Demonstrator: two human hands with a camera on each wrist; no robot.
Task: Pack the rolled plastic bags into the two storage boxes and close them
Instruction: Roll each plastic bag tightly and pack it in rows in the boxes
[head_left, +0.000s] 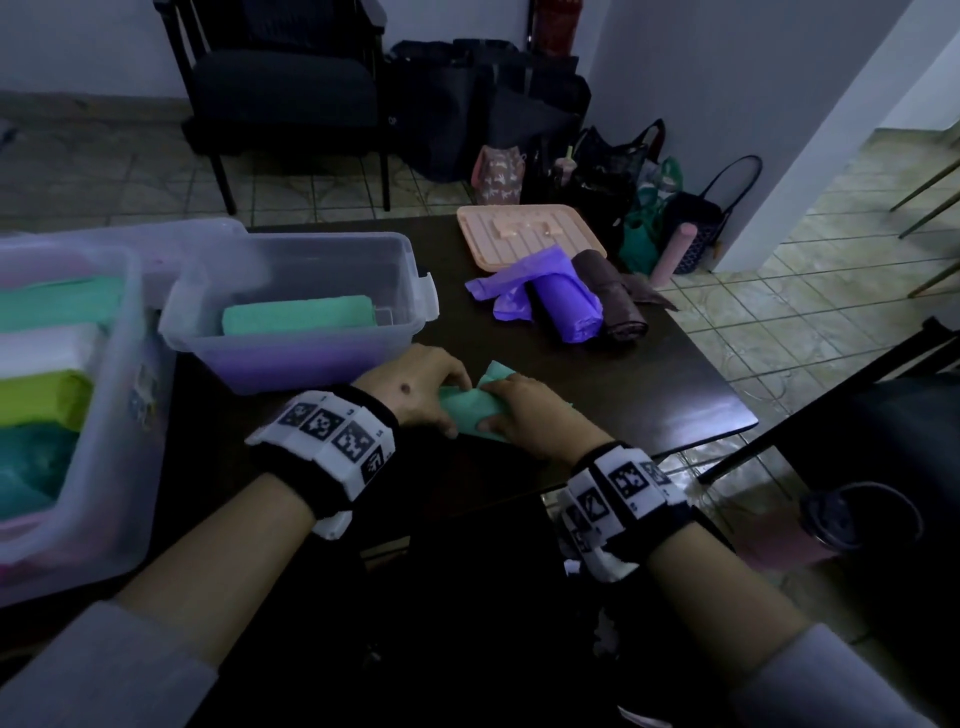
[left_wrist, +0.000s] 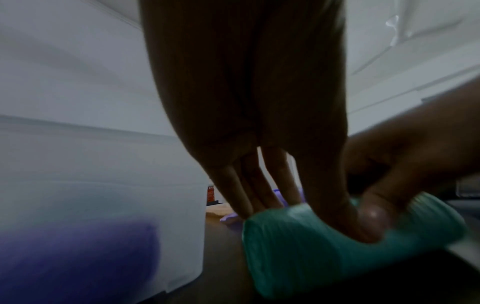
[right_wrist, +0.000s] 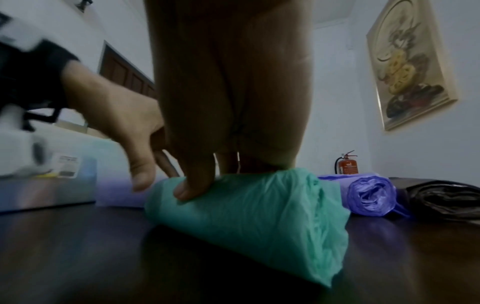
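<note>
Green rolled bag (head_left: 470, 410) lies on the dark table (head_left: 597, 384), gripped by left hand (head_left: 415, 392) and right hand (head_left: 524, 410). Likely tightening the roll; next, lift it into the clear box (head_left: 301, 306).

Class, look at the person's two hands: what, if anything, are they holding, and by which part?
Both hold one green bag roll lying on the table: the left hand grips its left end, the right hand its right part, thumb on the near side.

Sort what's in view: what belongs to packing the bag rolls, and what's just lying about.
Job:
green plastic bag roll, under left hand and right hand
purple bag roll
dark brown bag roll
two clear plastic storage boxes
pink box lid

Lying about:
black chair
floor bags
pink tumbler
</note>
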